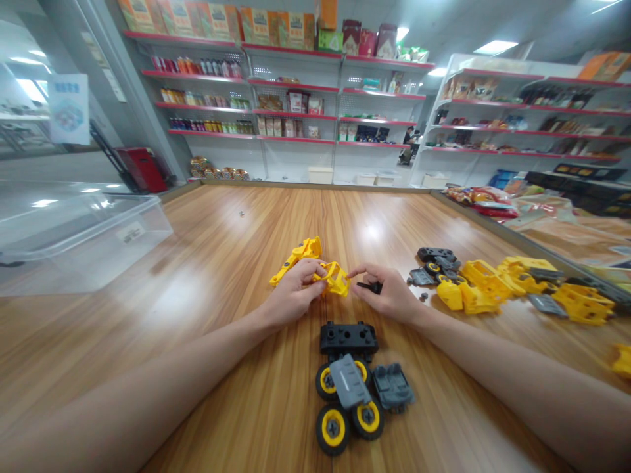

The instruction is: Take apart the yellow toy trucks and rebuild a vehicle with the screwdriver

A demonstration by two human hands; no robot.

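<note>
My left hand [294, 290] is closed around a yellow plastic toy part [334, 278] with an open frame shape, held just above the wooden table [211, 263]. My right hand [384, 290] pinches toward that same part with thumb and forefinger, and a small black piece [371, 286] sits under its fingers. Another yellow toy arm piece [302, 253] lies just behind my left hand. In front of my hands sits a black chassis block [348, 336] with yellow-hubbed black wheels [333, 428] and grey panels [392, 385].
A heap of yellow, grey and black toy parts [493, 282] lies to the right. A clear plastic bin [73, 230] stands at the left. Red-edged store shelves [296, 98] full of goods line the back, and packaged goods [483, 200] lie at the far right.
</note>
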